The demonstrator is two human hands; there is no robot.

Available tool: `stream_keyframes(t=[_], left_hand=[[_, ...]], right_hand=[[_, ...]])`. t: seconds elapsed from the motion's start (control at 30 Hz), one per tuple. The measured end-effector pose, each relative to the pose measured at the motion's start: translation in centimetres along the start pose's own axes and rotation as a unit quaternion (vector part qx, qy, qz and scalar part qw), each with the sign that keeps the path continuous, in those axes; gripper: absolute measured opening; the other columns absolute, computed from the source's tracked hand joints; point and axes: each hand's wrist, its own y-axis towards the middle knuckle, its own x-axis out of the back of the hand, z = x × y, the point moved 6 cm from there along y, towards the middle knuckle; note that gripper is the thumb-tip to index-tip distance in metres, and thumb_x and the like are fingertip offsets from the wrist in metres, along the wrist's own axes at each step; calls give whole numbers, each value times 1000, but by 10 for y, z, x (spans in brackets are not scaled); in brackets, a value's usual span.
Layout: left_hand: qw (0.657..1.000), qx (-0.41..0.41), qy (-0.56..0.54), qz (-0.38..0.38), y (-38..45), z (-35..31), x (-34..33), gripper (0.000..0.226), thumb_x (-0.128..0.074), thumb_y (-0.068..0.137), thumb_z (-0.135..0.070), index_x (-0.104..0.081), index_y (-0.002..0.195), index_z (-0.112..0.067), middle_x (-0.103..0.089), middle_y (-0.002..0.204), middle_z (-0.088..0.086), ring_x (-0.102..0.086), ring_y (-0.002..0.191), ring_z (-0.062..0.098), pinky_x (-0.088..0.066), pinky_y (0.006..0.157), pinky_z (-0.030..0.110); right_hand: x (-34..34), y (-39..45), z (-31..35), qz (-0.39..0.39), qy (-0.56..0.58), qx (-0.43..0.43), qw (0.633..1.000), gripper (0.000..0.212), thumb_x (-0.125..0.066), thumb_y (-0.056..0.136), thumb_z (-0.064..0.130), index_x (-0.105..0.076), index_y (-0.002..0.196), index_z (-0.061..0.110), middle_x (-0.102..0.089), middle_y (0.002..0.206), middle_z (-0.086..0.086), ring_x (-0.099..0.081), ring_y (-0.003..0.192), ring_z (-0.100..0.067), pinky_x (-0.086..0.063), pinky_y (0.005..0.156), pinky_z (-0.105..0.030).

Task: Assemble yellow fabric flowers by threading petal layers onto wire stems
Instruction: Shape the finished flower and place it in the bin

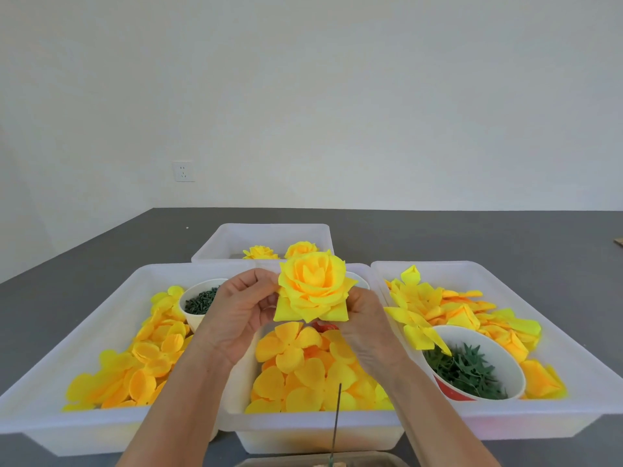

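Observation:
I hold a layered yellow fabric flower (313, 288) up over the middle tray, its open face turned toward me. My left hand (232, 311) pinches its left edge and my right hand (365, 328) grips its right underside. A thin dark wire stem (337, 423) stands upright near the front edge, apart from the flower. Loose yellow petal layers (303, 369) fill the middle tray below my hands. Whether a stem runs through the held flower is hidden.
Three white plastic trays sit side by side: left tray (43, 409), middle tray (317, 433), right tray (539, 423), all with petals. A white cup of dark green pieces (199, 301) stands left, a bowl of green leaves (472, 365) right. A far tray (236, 237) holds two finished flowers (300, 249).

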Motion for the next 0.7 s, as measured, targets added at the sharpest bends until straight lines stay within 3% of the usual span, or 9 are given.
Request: stream_keyframes(t=[0.1,0.23,0.37,0.43,0.47,0.53,0.6,0.7], left_hand=[[999,-21,28,3,2,-2,2,8,-63,66,-16,-69,60,-13,-63,59,5,-57,53,12,-52,50,23],[999,-24,43,12,3,1,-1,9,-63,68,-19,-69,63,-15,-63,61,3,-57,55,12,-50,53,25],[999,-28,23,-10,3,2,2,20,-65,71,-26,-67,85,-12,-66,70,3,-58,58,12,-47,48,21],[998,-51,38,-25,2,0,4,15,-68,67,-26,-66,77,-15,-62,64,1,-56,57,12,-45,48,20],[997,-61,49,-25,1,-1,3,12,-70,63,-27,-66,70,-17,-59,61,0,-54,55,12,-44,48,20],[995,-71,69,-20,-1,0,0,12,-72,57,-30,-67,59,-19,-56,55,0,-50,52,11,-42,48,20],[993,-69,92,-12,-2,4,-3,15,-74,56,-33,-70,59,-18,-56,53,1,-48,51,10,-42,48,20],[991,-57,118,6,-2,9,-6,20,-75,57,-36,-72,60,-17,-55,53,1,-47,51,10,-43,49,21]], right_hand=[[1,3,3,-5,-5,12,1000,15,-74,62,18,-74,71,29,-69,67,8,-60,62,-4,-51,58,-20],[7,4,-4,-48,0,6,999,12,-72,63,23,-75,73,28,-71,70,7,-60,65,-3,-52,60,-19],[16,6,-8,-74,43,5,996,14,-73,73,5,-75,74,20,-70,77,-6,-62,77,-17,-53,72,-31],[22,7,-10,-100,50,-1,994,18,-70,74,-2,-73,72,16,-68,80,-15,-61,80,-25,-52,78,-39],[23,8,-10,-110,48,-1,993,19,-70,74,-3,-72,70,16,-67,79,-16,-61,79,-25,-52,78,-39],[25,8,-11,-121,22,11,992,20,-71,73,-3,-71,67,17,-66,71,-13,-60,74,-16,-51,69,-25],[25,9,-9,-120,-26,33,992,23,-71,76,-2,-69,67,20,-67,64,2,-56,64,-3,-47,58,-13],[24,9,-9,-122,-90,56,987,16,-69,81,4,-70,73,18,-67,67,12,-54,61,2,-48,59,-14]])
